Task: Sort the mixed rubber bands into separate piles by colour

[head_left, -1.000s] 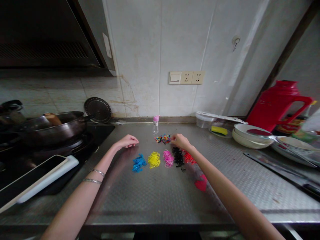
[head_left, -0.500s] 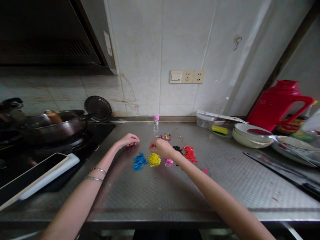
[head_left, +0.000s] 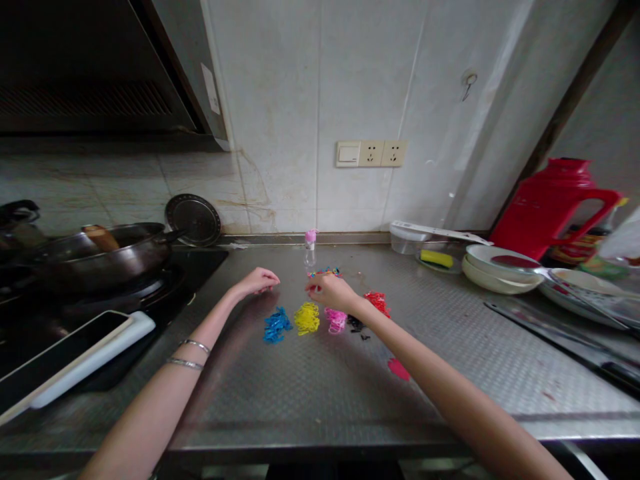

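Small piles of rubber bands lie on the metal counter: blue bands [head_left: 277, 325], yellow bands [head_left: 307, 318], pink bands [head_left: 335, 320], black bands [head_left: 356, 324] and red bands [head_left: 378, 303]. My left hand [head_left: 257, 281] rests left of them, its fingers loosely bent and slightly apart, with nothing visible in them. Over the near side of a mixed-colour pile [head_left: 327, 272] is my right hand [head_left: 330, 292], fingertips pinched together; whatever they hold is too small to make out. My right wrist and forearm partly hide the black and red bands. Behind stands a small clear bottle [head_left: 310, 252] with a pink cap.
A bright pink flat piece [head_left: 399, 369] lies beside my right forearm. To the left are a pan [head_left: 117, 257] on the stove and a phone [head_left: 95, 350] on a white stand. Bowls [head_left: 500, 277], a yellow sponge [head_left: 436, 258], a knife [head_left: 545, 333] and a red flask [head_left: 553, 207] occupy the right.
My right hand has moved a little to the right, uncovering more of the pink bands and the flat pink piece. My left hand has stayed in place. The view has shifted slightly.
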`<state>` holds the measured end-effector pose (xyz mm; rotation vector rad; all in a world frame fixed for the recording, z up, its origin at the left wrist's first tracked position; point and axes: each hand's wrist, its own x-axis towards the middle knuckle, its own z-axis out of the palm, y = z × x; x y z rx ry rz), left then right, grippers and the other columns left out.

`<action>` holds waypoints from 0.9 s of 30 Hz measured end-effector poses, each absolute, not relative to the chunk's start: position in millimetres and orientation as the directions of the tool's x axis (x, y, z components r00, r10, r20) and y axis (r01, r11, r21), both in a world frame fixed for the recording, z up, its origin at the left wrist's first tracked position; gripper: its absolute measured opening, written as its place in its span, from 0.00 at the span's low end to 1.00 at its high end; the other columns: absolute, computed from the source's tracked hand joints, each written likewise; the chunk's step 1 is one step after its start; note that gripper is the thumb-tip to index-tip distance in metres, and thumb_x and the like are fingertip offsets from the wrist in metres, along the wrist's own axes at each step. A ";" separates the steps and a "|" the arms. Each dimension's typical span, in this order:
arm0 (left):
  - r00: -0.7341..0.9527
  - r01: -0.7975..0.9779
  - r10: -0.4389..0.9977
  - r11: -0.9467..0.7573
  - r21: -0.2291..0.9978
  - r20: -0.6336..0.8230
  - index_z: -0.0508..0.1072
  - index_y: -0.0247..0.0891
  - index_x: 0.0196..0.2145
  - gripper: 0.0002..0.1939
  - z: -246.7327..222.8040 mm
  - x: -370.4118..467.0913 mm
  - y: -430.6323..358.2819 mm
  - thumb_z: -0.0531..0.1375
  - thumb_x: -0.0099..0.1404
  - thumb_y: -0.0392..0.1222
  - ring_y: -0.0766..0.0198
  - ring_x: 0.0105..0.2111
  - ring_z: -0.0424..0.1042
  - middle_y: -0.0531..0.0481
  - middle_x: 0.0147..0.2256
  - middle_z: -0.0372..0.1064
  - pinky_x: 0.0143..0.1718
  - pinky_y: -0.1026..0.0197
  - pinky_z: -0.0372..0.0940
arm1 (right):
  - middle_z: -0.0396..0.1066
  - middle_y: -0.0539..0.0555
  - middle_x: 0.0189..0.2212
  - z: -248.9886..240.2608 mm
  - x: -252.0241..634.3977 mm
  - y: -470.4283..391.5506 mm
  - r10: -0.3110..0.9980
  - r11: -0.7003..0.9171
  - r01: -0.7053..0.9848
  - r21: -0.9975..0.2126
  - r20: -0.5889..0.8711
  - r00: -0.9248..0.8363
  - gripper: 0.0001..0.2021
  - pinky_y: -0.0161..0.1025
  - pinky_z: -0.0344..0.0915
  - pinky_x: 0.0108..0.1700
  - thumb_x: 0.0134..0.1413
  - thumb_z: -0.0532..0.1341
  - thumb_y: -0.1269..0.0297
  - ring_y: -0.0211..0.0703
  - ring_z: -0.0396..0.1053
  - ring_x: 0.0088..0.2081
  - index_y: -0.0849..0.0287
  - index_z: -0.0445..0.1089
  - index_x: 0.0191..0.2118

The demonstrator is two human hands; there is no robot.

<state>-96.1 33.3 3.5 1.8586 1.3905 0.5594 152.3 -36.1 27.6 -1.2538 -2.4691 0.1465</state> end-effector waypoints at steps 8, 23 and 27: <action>0.429 0.603 0.903 -0.284 0.746 -0.003 0.72 0.30 0.32 0.16 12.7 -62.9 36.8 0.56 0.50 0.46 0.73 0.16 0.55 0.52 0.19 0.63 0.16 0.70 0.49 | 0.72 0.51 0.34 9.5 229.4 31.0 0.932 0.337 0.886 -0.318 0.248 -0.265 0.12 0.30 0.59 0.36 0.46 0.55 0.66 0.38 0.67 0.35 0.55 0.72 0.37; 0.620 0.562 0.773 -0.560 0.608 0.139 0.75 0.29 0.30 0.12 2.2 31.6 62.2 0.55 0.47 0.33 0.68 0.23 0.64 0.47 0.24 0.70 0.25 0.68 0.56 | 0.72 0.52 0.35 -12.5 229.4 51.6 0.951 0.277 0.927 -0.254 0.211 -0.226 0.13 0.29 0.58 0.33 0.45 0.55 0.66 0.41 0.68 0.37 0.52 0.72 0.38; 0.632 0.606 0.761 -0.604 0.518 0.148 0.75 0.30 0.30 0.12 0.2 48.8 62.7 0.56 0.48 0.34 0.69 0.23 0.63 0.49 0.25 0.70 0.24 0.68 0.55 | 0.73 0.52 0.33 -1.2 240.3 55.0 0.931 0.334 0.896 -0.293 0.248 -0.266 0.12 0.29 0.58 0.32 0.46 0.55 0.65 0.40 0.68 0.36 0.54 0.72 0.36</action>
